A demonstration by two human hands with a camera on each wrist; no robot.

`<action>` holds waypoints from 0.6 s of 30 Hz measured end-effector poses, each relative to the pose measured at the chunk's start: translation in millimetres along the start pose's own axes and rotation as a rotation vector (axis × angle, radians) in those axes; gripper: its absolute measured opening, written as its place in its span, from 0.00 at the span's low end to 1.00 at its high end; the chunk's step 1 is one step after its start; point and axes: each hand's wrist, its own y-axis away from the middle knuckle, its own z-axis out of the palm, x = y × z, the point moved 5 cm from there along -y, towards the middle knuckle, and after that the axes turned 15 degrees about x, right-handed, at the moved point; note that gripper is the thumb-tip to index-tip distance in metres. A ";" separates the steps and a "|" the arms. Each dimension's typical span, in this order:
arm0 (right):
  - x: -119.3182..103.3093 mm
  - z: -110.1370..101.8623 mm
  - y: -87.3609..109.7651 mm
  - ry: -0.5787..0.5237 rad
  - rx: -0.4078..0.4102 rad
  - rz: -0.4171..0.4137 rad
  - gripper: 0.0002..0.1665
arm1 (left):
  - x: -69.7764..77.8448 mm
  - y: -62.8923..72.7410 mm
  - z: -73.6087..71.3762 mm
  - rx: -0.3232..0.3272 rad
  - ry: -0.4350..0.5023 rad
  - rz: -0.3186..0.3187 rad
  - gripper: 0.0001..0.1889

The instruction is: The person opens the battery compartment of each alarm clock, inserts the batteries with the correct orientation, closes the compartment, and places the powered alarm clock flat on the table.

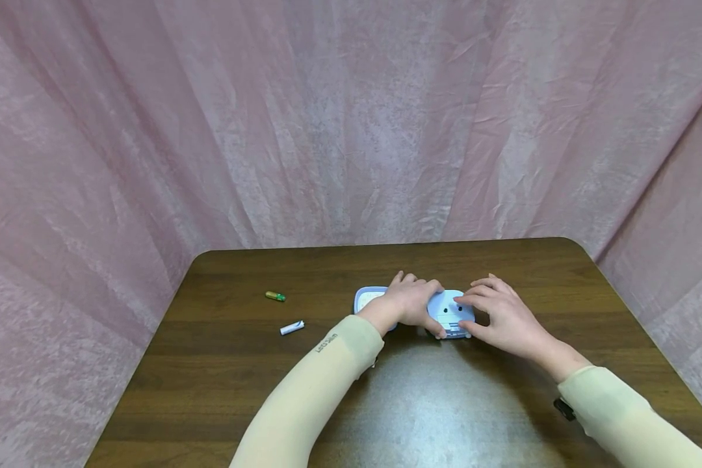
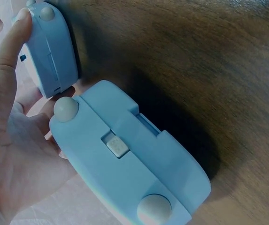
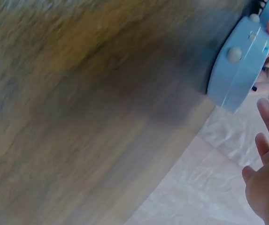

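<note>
Two light blue alarm clocks sit side by side on the wooden table. The right clock [image 1: 444, 303] lies back up, with two small dark knobs showing. My left hand [image 1: 408, 300] holds it by its left side, thumb at the near edge beside a round foot and fingers towards the far edge. My right hand [image 1: 506, 320] is over its right side, index and thumb tips at the back, the other fingers extended; firm contact cannot be told. The left clock [image 2: 129, 150], pale face up, is partly hidden beneath my left hand and wrist.
A green and gold battery [image 1: 275, 296] and a white battery [image 1: 292, 327] lie on the table [image 1: 222, 390] to the left. Behind the far edge hangs a pink curtain [image 1: 351, 130]. A dark wrist device [image 1: 564, 409] shows at my right sleeve.
</note>
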 end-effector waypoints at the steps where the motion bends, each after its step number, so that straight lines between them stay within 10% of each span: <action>1: -2.7 -0.4 -0.4 0.009 0.019 -0.031 0.24 | 0.0 0.0 0.3 -0.002 -0.001 -0.001 0.49; 18: -27.4 9.8 4.4 0.123 0.117 -0.283 0.12 | -0.8 -0.7 1.3 -0.006 -0.004 0.003 0.50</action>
